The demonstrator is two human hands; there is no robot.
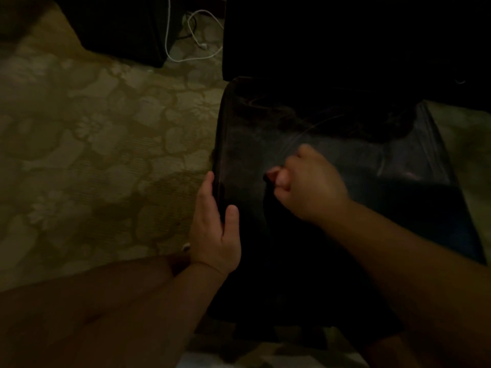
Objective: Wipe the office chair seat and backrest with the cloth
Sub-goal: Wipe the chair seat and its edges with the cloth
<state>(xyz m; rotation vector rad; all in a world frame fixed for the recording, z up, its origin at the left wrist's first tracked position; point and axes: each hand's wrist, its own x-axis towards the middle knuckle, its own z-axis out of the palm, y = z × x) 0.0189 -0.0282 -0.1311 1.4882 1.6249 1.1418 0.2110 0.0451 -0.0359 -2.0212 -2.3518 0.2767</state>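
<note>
The wiping looks mid-way on the seat point(332, 155) — the right hand point(308, 184) is fisted, seemingly around a dark cloth point(268, 189) I can barely make out; the left hand point(215, 229) grips the seat's side edge; the backrest point(345, 35) seems not yet wiped.

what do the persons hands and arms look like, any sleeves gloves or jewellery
Both forearms are bare up to the frame edge, with no sleeve cuff in view. The left hand and the right hand wear no gloves. No watch, bracelet or ring shows on either wrist or on the fingers that can be seen. The light is dim and the right hand is blurred, so small details could be missed.
</note>
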